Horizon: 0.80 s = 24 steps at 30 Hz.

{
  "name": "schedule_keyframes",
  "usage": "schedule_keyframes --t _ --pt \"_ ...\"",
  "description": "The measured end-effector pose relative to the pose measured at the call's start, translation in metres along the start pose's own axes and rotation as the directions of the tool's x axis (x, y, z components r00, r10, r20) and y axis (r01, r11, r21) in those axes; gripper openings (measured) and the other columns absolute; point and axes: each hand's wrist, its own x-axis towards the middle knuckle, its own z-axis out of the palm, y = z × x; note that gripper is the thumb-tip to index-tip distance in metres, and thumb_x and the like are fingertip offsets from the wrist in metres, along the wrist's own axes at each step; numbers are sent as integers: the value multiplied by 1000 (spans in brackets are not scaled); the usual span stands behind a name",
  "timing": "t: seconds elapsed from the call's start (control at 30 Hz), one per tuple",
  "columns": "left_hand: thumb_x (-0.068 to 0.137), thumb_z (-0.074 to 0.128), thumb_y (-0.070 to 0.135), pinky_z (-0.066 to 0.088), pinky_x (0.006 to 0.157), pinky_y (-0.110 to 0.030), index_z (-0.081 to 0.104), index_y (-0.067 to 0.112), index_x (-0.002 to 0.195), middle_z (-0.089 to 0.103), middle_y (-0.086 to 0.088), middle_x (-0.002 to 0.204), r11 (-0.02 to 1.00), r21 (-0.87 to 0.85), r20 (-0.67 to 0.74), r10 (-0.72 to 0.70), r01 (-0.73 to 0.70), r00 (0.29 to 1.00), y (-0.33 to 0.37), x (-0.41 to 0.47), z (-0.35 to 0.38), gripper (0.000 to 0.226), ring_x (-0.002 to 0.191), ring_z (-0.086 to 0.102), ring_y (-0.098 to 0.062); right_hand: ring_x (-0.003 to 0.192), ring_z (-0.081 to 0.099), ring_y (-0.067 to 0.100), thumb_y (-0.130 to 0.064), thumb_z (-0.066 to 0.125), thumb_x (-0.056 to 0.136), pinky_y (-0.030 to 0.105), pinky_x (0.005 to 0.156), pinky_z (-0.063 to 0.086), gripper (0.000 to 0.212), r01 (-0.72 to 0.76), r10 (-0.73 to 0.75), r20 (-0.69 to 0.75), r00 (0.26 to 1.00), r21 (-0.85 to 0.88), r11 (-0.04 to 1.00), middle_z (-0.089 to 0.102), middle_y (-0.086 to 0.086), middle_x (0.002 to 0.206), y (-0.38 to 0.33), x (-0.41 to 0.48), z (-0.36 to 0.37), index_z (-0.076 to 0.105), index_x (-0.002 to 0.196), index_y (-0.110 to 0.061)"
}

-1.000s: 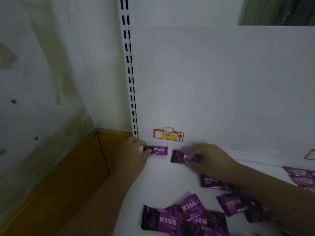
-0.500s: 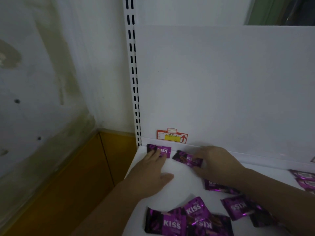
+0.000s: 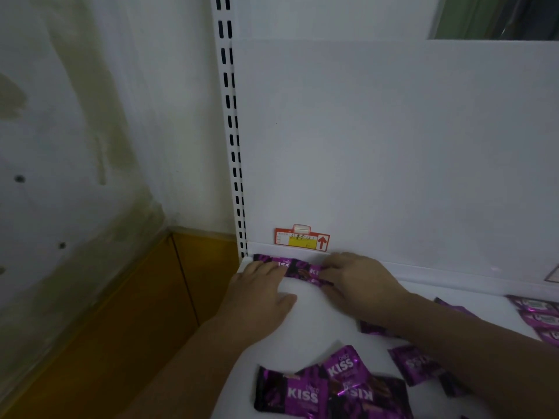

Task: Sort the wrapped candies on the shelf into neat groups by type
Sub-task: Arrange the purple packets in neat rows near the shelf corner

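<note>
Two purple KISS candies lie side by side at the back left corner of the white shelf [image 3: 308, 322]. The left candy [image 3: 273, 260] sits under the straight fingertips of my left hand [image 3: 260, 297], which lies flat. The right candy [image 3: 305, 272] overlaps it and is held at its right end by the curled fingers of my right hand [image 3: 360, 282]. A loose heap of the same purple candies [image 3: 332, 388] lies at the shelf's front, with more candies [image 3: 414, 367] beside my right forearm.
A red and yellow price tag [image 3: 302, 239] sticks to the white back panel. A slotted upright [image 3: 231, 131] marks the shelf's left end, with a stained wall and orange floor beyond. Another row of purple candies [image 3: 538, 316] lies at the right edge.
My right hand has slid its candy left against the corner candy. My left hand has shifted up, its fingertips now on the corner candy. The camera has moved closer.
</note>
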Motion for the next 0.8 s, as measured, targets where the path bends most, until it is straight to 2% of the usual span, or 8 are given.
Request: schedule_keyframes --t 0.17,0.33,0.4,0.5,0.57,0.63,0.7,0.8 --pt "93 39 46 22 106 -32 36 33 138 35 9 143 999 0 -25 50 -50 998 0 1 1 47 130 24 -12 104 55 26 -27 44 94 33 81 50 32 11 -11 9 1000 -43 999 61 8 111 0 2 5 68 109 -12" --pt "91 43 44 25 103 -27 43 30 134 41 8 138 996 -42 -74 75 -79 994 0 1 2 44 125 30 -11 121 46 21 -29 36 95 35 96 42 38 8 -8 39 999 -6 1000 52 4 131 6 2 8 59 124 -17" --pt "91 46 42 25 104 -27 44 30 133 41 8 138 995 -45 -96 89 -93 991 1 1 1 44 126 30 -11 114 51 21 -26 42 94 32 93 44 34 -2 1 7 1000 49 999 58 4 123 6 0 -1 62 120 -16" --pt "91 52 35 24 103 -22 47 28 133 42 7 138 987 -117 -124 94 -108 988 7 2 -4 43 124 32 -9 93 61 23 -16 57 88 25 79 44 17 -51 61 -63 996 150 987 67 6 100 10 -10 -25 71 96 -11" --pt "89 57 30 27 97 -16 53 27 127 49 9 130 967 -221 -114 107 -130 988 17 2 -9 38 115 39 -3 82 60 14 -14 61 86 19 74 40 13 -143 162 -81 983 204 969 70 2 95 22 -22 -44 73 92 -12" --pt "87 62 28 32 88 -7 59 30 117 55 16 116 937 -299 -61 172 -183 983 32 1 -14 30 101 45 9 74 57 6 -16 62 86 14 70 38 14 -237 252 -32 967 243 941 71 -3 93 40 -39 -63 73 93 -16" --pt "84 65 28 36 73 2 63 35 108 55 27 99 907 -341 44 279 -248 959 51 2 -18 25 91 47 19 76 61 7 -17 62 86 14 71 41 13 -325 318 71 946 257 910 70 -8 89 59 -60 -78 73 93 -20" --pt "81 68 32 38 71 0 64 35 108 57 26 94 886 -339 151 383 -316 911 81 5 -15 28 90 48 17 80 64 5 -17 66 84 13 73 46 13 -433 401 167 901 267 861 67 -13 83 79 -90 -91 72 89 -26"
